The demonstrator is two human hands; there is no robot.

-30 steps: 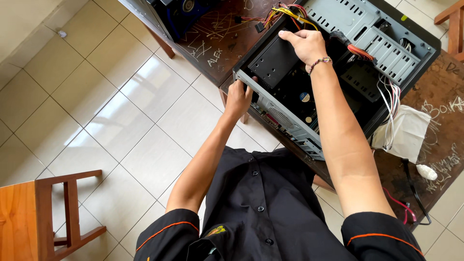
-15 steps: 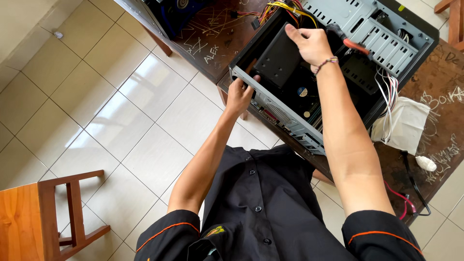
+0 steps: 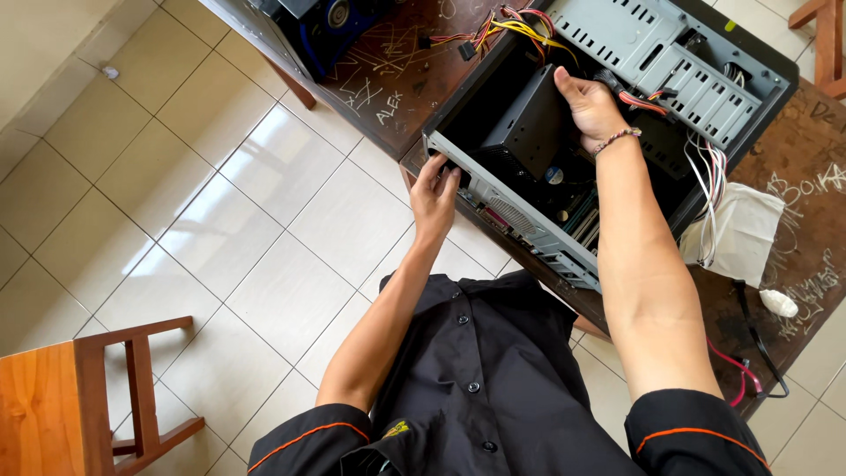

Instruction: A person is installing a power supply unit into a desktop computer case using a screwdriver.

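Note:
An open desktop computer case [image 3: 564, 251] lies on its side on a dark wooden table [image 3: 388, 88]. My right hand [image 3: 589, 104], with a bead bracelet at the wrist, reaches inside and grips the black power supply box [image 3: 527, 128], which is tilted within the case. My left hand [image 3: 434, 192] holds the near rear edge of the case, fingers curled over the metal rim. Yellow, red and black cables [image 3: 511, 22] trail out of the case's far side. A grey metal drive cage [image 3: 661, 62] sits to the right of my right hand.
A white cloth [image 3: 740, 234] and white wires [image 3: 709, 185] lie right of the case, with a white mouse [image 3: 779, 303] and red cable [image 3: 736, 370] near the table edge. A blue-black device [image 3: 322, 22] is at the far left of the table. A wooden chair [image 3: 79, 397] stands on the tiled floor.
My right hand has shifted slightly on the power supply, which stays tilted inside the case. My left hand has slid along the case's rear edge to its near corner.

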